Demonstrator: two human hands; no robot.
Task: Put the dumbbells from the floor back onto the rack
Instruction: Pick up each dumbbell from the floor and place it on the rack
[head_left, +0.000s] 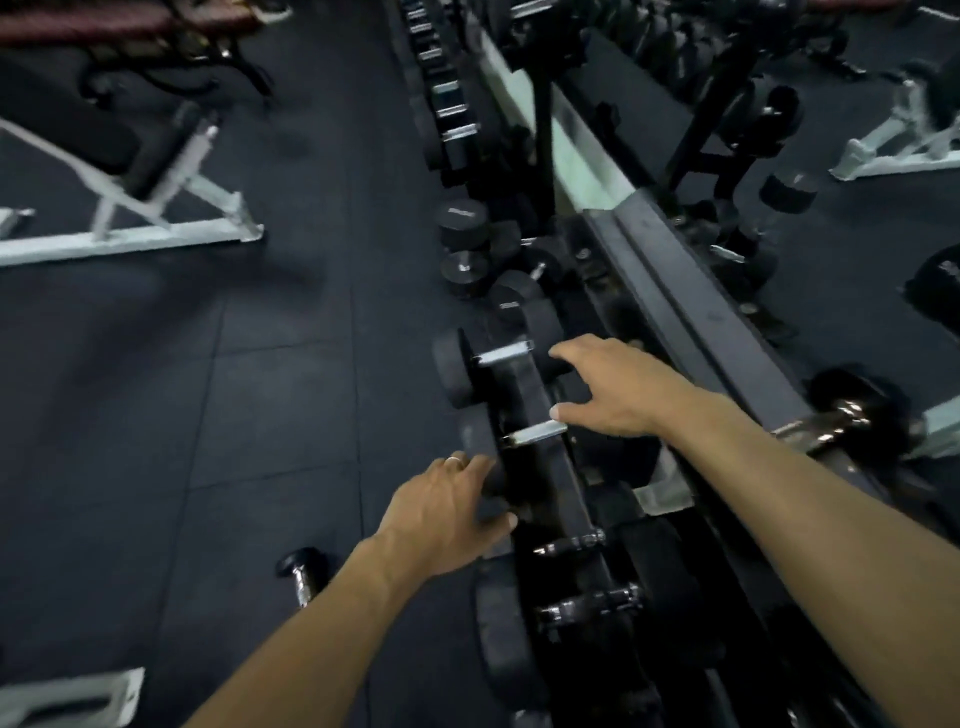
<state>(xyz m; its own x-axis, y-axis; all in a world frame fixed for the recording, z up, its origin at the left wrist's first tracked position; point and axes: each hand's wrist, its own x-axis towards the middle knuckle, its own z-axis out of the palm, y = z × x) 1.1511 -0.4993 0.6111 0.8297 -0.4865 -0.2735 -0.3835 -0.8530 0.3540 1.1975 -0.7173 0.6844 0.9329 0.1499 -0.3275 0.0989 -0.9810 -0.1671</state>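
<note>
A long black dumbbell rack (540, 415) runs up the middle of the view, with several black dumbbells in its cradles. My left hand (447, 512) wraps its fingers and thumb round the outer black head of a racked dumbbell (480, 441). My right hand (613, 387) hovers with fingers spread over the inner end of the same dumbbell, whose chrome handle (535, 432) shows below the thumb. A small dumbbell (303, 574) lies on the dark rubber floor by my left forearm. Two more black dumbbells (462, 244) stand on the floor beside the rack further ahead.
A white-framed bench (156, 208) stands on the floor at the left. A mirror (779, 182) runs along the wall behind the rack. A chrome dumbbell (836, 421) rests on the rack's top shelf at the right. A white frame corner (67, 696) sits at the bottom left.
</note>
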